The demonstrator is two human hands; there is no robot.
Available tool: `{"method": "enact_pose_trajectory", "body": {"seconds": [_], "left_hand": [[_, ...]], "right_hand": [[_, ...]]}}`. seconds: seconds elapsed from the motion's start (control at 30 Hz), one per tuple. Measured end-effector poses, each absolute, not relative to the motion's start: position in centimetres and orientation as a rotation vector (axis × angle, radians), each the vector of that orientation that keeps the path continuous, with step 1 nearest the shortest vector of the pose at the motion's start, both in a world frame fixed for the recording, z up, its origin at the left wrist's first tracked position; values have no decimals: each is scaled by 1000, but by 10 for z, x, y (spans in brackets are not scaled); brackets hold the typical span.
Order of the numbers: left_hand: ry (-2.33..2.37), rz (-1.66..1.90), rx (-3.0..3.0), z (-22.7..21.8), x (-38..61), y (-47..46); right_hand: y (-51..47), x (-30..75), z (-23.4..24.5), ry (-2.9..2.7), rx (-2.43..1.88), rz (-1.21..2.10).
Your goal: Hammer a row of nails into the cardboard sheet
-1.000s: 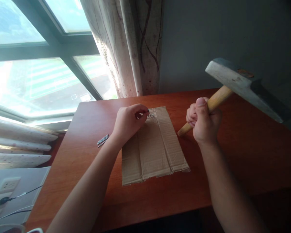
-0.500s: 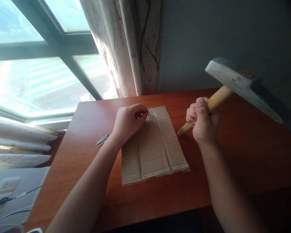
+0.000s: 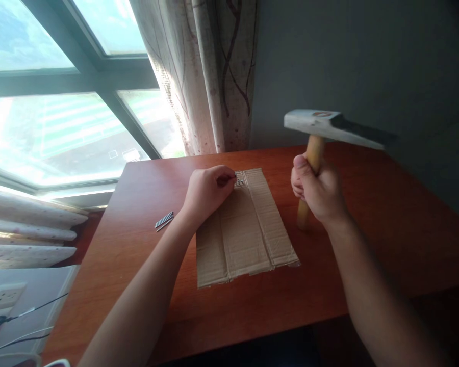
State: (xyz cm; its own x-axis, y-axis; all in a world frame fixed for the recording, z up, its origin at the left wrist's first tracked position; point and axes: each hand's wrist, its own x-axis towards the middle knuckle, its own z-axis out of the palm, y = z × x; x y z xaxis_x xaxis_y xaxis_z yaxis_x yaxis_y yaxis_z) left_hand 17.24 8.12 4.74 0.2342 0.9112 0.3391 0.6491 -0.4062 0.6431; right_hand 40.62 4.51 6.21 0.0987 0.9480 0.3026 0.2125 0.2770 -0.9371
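Note:
My right hand (image 3: pixel 317 188) is wrapped round the wooden handle of a hammer (image 3: pixel 313 122). Its metal head is raised above the table, to the right of the cardboard. At the far end of a flat brown cardboard sheet (image 3: pixel 245 239), my left hand (image 3: pixel 212 191) pinches a nail (image 3: pixel 235 177), mostly hidden by the fingers. Small metal nail heads (image 3: pixel 240 182) show in the cardboard just beside the fingertips. Several loose nails (image 3: pixel 163 220) lie on the table left of the sheet, near my left forearm.
The sheet lies on a reddish-brown wooden table (image 3: pixel 268 306). A window (image 3: pixel 72 132) and patterned curtain (image 3: pixel 210 76) stand behind and to the left. Wall sockets (image 3: pixel 7 295) with a plug and cables are at lower left. A grey wall rises behind the table.
The hammer has swung left and its head has come down somewhat, its handle now more upright. My left hand keeps its pinch at the cardboard's far end.

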Motion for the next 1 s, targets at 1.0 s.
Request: {"method": "enact_pose_trajectory", "body": {"seconds": [1.0], "left_hand": [[1329,994,2115,40,172,90]], "right_hand": [[38,384,123,-2172,-1679,471]]}}
